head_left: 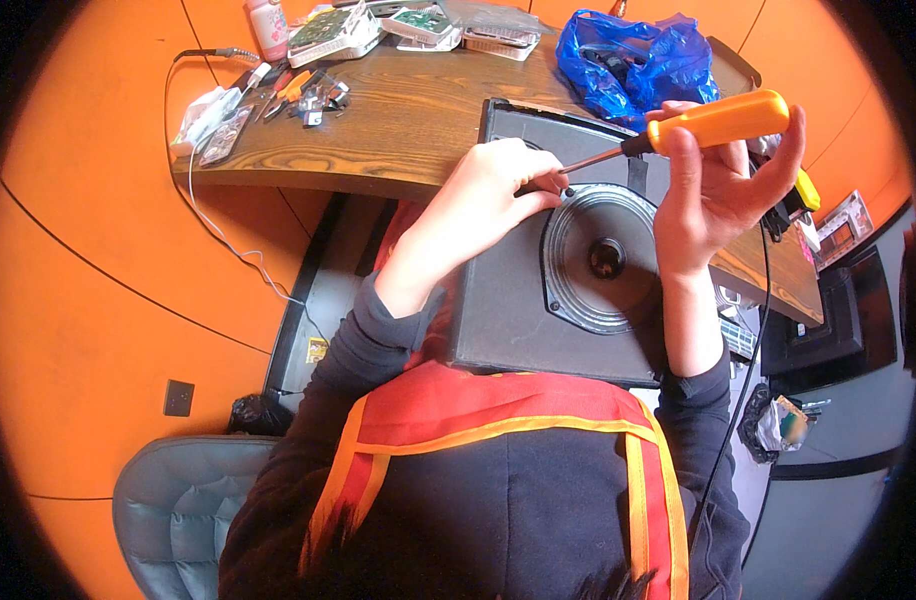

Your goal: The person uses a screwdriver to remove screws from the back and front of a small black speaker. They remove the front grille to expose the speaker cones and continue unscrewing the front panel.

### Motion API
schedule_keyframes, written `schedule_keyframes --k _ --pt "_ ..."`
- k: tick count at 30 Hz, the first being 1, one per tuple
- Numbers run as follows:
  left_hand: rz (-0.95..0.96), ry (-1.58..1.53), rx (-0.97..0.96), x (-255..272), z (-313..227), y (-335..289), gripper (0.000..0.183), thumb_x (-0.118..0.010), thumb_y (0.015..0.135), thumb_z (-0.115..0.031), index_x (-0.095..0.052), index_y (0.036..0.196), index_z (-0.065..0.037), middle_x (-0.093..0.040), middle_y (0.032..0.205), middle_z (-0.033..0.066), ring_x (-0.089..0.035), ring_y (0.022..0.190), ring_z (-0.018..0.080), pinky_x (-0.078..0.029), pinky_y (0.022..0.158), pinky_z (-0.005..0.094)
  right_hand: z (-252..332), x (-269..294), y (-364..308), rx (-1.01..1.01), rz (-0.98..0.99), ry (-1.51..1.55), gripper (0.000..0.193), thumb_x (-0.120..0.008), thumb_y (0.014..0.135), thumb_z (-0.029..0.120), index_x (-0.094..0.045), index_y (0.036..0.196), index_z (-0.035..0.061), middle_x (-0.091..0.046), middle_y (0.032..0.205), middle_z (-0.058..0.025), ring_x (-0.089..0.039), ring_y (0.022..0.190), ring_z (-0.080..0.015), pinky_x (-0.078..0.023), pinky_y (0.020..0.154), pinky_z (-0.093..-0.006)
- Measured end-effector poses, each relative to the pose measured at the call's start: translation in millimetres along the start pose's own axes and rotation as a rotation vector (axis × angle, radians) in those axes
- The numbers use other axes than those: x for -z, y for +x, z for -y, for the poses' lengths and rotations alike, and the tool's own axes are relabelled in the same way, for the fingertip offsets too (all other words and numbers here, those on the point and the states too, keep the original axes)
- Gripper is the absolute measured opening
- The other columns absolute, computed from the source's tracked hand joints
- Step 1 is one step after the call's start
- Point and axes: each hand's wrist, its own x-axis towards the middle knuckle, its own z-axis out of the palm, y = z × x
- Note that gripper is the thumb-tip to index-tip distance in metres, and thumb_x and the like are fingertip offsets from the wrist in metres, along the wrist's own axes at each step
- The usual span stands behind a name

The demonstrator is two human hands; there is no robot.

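A black speaker box [498, 310] leans against the table edge in front of me, its round speaker cone [633, 290] facing up. My right hand [713, 190] grips a screwdriver [728, 118] by its orange handle, with the shaft slanting down to the left. The screwdriver's tip comes down beside the fingers of my left hand [493, 185], near the upper left of the speaker's rim. There the left thumb and fingertips are pinched together over the box; whatever is between them is too small to make out. A dark screw [555, 306] shows at the rim's lower left.
The wooden table [408, 120] carries a blue plastic bag [633, 65], circuit boards in white casings [336, 30], orange-handled pliers [296, 86] and a white power strip [206, 120]. A black cable [763, 320] hangs down at the right. A grey chair [193, 510] stands at the lower left.
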Motion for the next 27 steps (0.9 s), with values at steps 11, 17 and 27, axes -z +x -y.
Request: schedule_keyframes --k 11,17,27 --pt "0.088 0.243 -0.264 7.4 -1.6 -5.8 0.018 -0.061 0.077 -0.007 -0.061 0.094 -0.002 -0.059 0.086 0.0105 -0.057 0.085 0.0275 -0.048 0.077 0.0338 10.6 17.0 14.0 -0.168 -0.205 0.054 0.063 -0.055 0.089 0.005 -0.021 0.140 0.0187 -0.056 0.106 -0.0221 -0.062 0.096 -0.0282 -0.052 0.084 -0.0407" --pt "0.204 0.428 -0.310 14.3 -7.5 -1.5 0.022 -0.056 0.077 -0.004 -0.059 0.098 -0.003 -0.056 0.089 0.0108 -0.055 0.088 0.0264 -0.047 0.078 0.0325 18.1 27.6 10.9 -0.100 -0.225 -0.009 0.063 -0.056 0.087 0.004 -0.023 0.139 0.0191 -0.053 0.111 -0.0219 -0.062 0.097 -0.0289 -0.052 0.086 -0.0437" --pt "0.091 0.638 -0.309 -1.8 -22.6 -7.9 0.012 -0.053 0.072 -0.002 -0.047 0.083 0.001 -0.044 0.079 0.0111 -0.048 0.081 0.0254 -0.043 0.074 0.0336 13.1 20.3 -3.0 -0.194 -0.145 -0.008 0.069 -0.055 0.087 0.000 -0.018 0.142 0.0165 -0.058 0.101 -0.0181 -0.061 0.093 -0.0245 -0.052 0.081 -0.0365"
